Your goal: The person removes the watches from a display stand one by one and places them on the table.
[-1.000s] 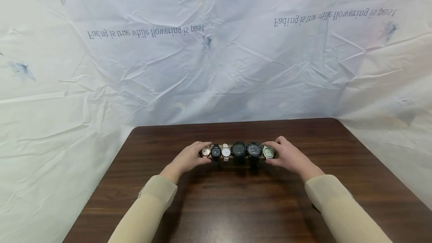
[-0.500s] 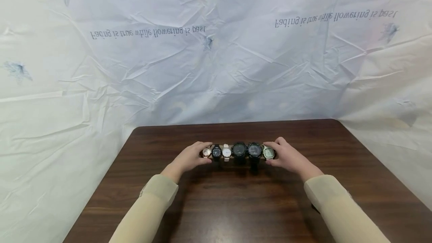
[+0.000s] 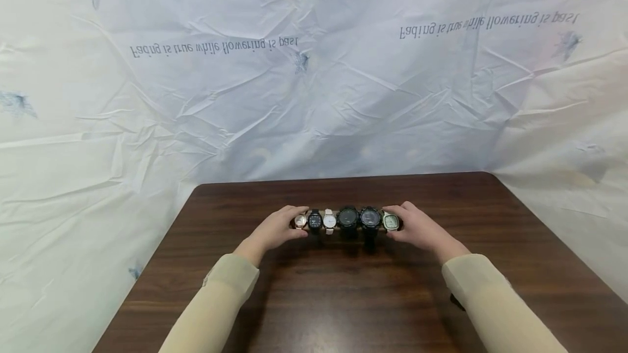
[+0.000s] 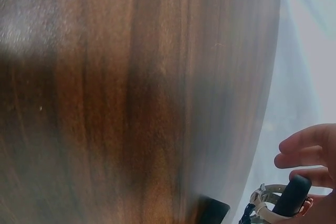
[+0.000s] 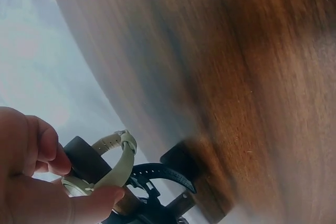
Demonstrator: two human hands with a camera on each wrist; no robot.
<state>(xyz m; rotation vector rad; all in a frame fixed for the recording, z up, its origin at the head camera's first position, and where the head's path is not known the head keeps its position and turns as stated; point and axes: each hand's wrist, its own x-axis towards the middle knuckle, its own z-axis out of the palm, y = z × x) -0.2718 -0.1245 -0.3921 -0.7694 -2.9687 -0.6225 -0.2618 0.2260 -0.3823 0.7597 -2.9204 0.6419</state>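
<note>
A dark bar [image 3: 347, 222] carries a row of several wristwatches and stands on the brown table [image 3: 343, 298]. The watches run from a small pink one [image 3: 300, 221] at the left to a pale green one [image 3: 390, 221] at the right, with black ones [image 3: 348, 217] between. My left hand [image 3: 275, 229] grips the bar's left end [image 4: 292, 196]. My right hand [image 3: 417, 227] grips the right end by the green watch [image 5: 107, 166]. Each wrist view shows curled fingers [image 4: 304, 148] round a bar end. The bar's black foot [image 5: 184, 161] rests on the wood.
A crinkled white sheet [image 3: 314, 70] with printed text and dragonflies hangs behind and on both sides of the table. The table's far edge [image 3: 338, 178] lies just beyond the watch bar. Bare wood lies between the bar and me.
</note>
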